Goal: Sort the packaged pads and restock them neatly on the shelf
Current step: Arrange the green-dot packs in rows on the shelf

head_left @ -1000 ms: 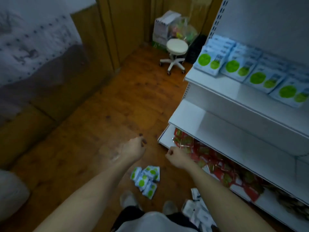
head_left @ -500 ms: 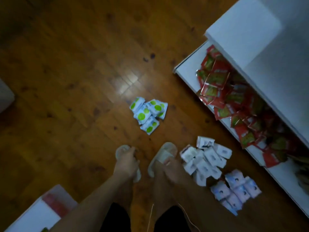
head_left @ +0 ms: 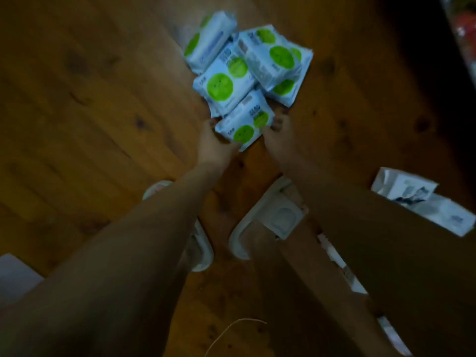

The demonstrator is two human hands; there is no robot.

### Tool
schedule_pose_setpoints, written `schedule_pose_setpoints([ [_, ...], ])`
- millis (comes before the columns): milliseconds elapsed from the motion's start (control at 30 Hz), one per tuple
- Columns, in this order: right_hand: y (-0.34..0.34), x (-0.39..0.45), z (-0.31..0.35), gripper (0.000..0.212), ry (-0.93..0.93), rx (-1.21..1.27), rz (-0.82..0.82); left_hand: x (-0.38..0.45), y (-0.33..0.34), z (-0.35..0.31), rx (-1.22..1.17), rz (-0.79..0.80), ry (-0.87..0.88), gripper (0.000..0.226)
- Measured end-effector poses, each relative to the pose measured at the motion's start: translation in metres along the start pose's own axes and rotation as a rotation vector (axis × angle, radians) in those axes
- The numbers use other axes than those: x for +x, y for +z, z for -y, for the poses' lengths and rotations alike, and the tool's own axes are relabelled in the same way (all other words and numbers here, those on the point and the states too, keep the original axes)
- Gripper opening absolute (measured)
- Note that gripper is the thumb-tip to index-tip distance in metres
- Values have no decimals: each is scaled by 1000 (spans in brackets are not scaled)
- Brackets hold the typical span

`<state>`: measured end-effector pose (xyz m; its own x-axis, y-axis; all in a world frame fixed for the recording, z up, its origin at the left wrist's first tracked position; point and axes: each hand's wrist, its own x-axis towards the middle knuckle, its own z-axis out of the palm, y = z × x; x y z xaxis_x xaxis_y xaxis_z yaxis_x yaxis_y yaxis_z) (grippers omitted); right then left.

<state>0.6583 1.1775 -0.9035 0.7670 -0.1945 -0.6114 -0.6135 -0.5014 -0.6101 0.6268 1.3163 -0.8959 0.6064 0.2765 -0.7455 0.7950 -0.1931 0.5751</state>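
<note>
A small pile of pale blue pad packs with green circles point(head_left: 247, 63) lies on the wooden floor ahead of me. The nearest pack point(head_left: 244, 122) sits at the pile's front edge. My left hand point(head_left: 213, 144) grips its left side, fingers curled around the edge. My right hand point(head_left: 277, 135) holds its right side, fingertips on the wrapper. The frame is blurred, so finer finger detail is unclear.
White packs with dark print point(head_left: 404, 190) lie on the floor at the right, partly behind my right forearm. My two slippered feet point(head_left: 270, 217) stand below the pile. A white box corner point(head_left: 13, 276) shows at the lower left. A thin cord point(head_left: 231, 333) hangs near the bottom.
I have bent down towards the floor; the shelf has left the view. Both hands have reached forward from near my feet to the green-dotted pile and taken hold of the nearest pack.
</note>
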Motion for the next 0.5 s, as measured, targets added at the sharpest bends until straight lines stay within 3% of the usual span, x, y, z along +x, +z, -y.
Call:
schedule_pose_setpoints([
  [67,15,15,-13,33,145,18,95,5,15,11,-30,11,-41,53],
  [267,11,9,-22,5,329,188,77,-9,20,17,76,49,-97,39],
  [400,-18,9,13,26,458,305,17,-37,-1,3,189,133,-29,34],
  [500,-34,27,47,37,512,385,84,-46,-18,-15,252,166,22,31],
])
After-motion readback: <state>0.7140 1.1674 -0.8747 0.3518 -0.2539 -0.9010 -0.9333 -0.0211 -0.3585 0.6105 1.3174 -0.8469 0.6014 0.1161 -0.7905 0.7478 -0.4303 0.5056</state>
